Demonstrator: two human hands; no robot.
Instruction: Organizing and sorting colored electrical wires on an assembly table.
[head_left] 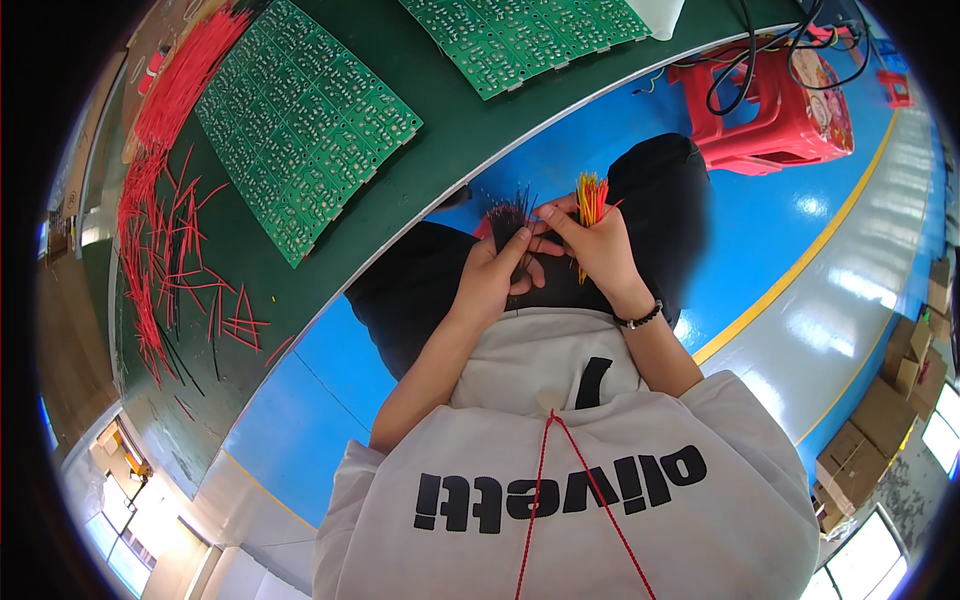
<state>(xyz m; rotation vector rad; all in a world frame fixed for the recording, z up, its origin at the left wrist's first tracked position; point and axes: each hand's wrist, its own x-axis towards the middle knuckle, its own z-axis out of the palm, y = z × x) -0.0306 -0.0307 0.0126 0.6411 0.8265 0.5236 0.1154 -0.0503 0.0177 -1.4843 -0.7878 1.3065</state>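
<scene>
While the fingers of my left hand close around a bundle of black wires, my right hand comes up against it, so that the two sets of fingertips nearly meet at the middle of the frame. My left thumb lies along the near side of the black bundle, whose ends fan upward, and the fingers below are curled, not spread. My right thumb and forefinger are brought together close to the black ends; whether they pinch a single strand, I cannot tell at this size. The rest of that hand is folded around a second bundle, yellow and red wires, standing roughly upright and poking out above and below my grip.

Both bundles are above my lap, over the dark trousers, just off the edge of the tabletop. On it, at the upper left of the frame, lie a large green circuit board and a thick heap of red wires, with loose strands scattered down the left side; another green board lies at the top.

I judge the step in hand to be picking through the black wires to part one from the rest. The next move seems to call for a light, precise pinch by my right fingertips, a steady left grip, and enough hold on the yellow and red wires that none slips out.
</scene>
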